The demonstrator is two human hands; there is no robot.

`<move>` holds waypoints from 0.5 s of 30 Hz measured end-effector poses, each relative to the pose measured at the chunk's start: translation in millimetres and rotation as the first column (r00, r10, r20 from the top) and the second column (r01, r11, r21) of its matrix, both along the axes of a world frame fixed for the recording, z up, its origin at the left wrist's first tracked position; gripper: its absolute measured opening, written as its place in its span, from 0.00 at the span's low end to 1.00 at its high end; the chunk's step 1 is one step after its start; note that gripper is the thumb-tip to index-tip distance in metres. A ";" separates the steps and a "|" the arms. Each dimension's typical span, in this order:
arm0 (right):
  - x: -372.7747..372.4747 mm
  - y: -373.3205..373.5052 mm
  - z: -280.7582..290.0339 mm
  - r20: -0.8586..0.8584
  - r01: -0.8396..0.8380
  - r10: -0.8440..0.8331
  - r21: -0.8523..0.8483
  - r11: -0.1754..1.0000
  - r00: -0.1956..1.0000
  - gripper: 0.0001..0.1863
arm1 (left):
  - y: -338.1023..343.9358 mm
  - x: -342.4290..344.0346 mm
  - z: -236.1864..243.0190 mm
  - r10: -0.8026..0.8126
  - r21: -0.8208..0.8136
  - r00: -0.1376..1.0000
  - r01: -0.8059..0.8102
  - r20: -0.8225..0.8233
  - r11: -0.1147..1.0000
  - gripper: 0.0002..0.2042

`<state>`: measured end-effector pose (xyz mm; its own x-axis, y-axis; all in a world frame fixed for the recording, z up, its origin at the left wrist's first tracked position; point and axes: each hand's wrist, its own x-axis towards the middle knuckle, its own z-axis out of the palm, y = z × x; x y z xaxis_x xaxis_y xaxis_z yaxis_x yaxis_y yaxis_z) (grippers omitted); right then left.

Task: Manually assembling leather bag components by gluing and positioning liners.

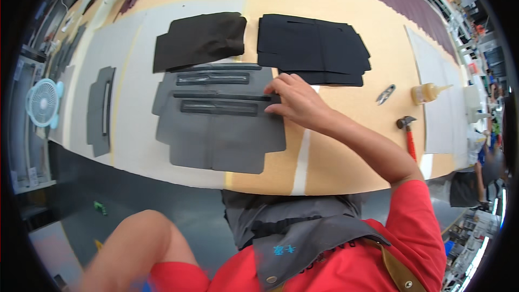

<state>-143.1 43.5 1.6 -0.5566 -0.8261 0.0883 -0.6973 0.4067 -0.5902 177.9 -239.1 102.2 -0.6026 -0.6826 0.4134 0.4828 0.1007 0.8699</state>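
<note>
My right hand (296, 97) reaches over the grey leather panel (227, 143) from its right side. Its thumb and fingers close around the right end of a narrow dark strip (216, 96), which lies across the panel. Above and below this strip are two rectangular zipper openings: an upper one (213, 79) and a lower one (218, 108). Another dark strip (227, 67) runs along the panel's top edge. My left arm bends away at the lower left, and its hand is outside the picture.
Behind the panel lie a dark brown folded piece (200, 40) and a stack of black pieces (313, 46). Small snips (386, 94), a glue bottle (428, 93) and a red-handled hammer (408, 135) are at the right. A grey piece (99, 111) lies left; fans stand beyond.
</note>
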 end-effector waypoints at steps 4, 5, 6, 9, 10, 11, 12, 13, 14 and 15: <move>8.7 -26.2 -6.2 -0.040 0.021 -0.016 0.126 0.992 0.999 0.19 | 10.6 26.9 -22.4 0.128 -0.039 0.992 -0.128 0.000 0.991 0.20; 7.2 -28.8 -5.9 0.057 0.012 -0.023 0.187 0.982 0.998 0.20 | 4.8 19.7 -27.0 0.146 -0.051 0.989 -0.146 -0.002 0.988 0.20; 5.8 -32.0 -6.0 0.156 -0.002 -0.036 0.240 0.971 0.987 0.20 | 4.0 11.9 -33.4 0.165 -0.067 0.986 -0.165 -0.003 0.984 0.20; -1.2 -29.5 -4.4 0.219 0.037 -0.102 0.284 0.958 0.970 0.19 | -2.9 -4.6 -35.0 0.228 -0.137 0.974 -0.224 0.009 0.965 0.21; -2.2 -28.2 -3.8 0.241 0.034 -0.112 0.303 0.952 0.964 0.18 | -5.4 -11.6 -29.5 0.247 -0.173 0.969 -0.239 0.022 0.955 0.21; -3.7 -26.0 -1.9 0.245 0.066 -0.141 0.288 0.955 0.959 0.18 | -6.2 -16.3 -22.5 0.270 -0.213 0.962 -0.256 0.039 0.943 0.21; 2.2 -25.9 -0.8 0.177 0.081 -0.132 0.267 0.960 0.975 0.18 | -8.4 -15.7 -15.6 0.293 -0.255 0.955 -0.270 0.055 0.928 0.22; 2.9 -24.7 0.6 0.186 0.078 -0.122 0.229 0.970 0.975 0.17 | -14.2 -11.9 -9.9 0.322 -0.299 0.945 -0.290 0.063 0.909 0.22; 6.3 -22.7 1.4 0.199 0.079 -0.117 0.189 0.979 0.973 0.16 | -28.7 0.5 -4.5 0.347 -0.344 0.935 -0.303 0.073 0.889 0.22; 11.6 -22.4 1.8 0.202 0.075 -0.111 0.177 0.981 0.973 0.16 | -57.2 10.0 -1.8 0.374 -0.386 0.924 -0.319 0.075 0.865 0.22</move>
<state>-131.5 21.0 3.4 -0.6228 -0.7629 -0.1735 -0.5198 0.5693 -0.6370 187.9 -296.3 100.4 -0.4256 -0.6788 0.5984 0.2317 0.5575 0.7972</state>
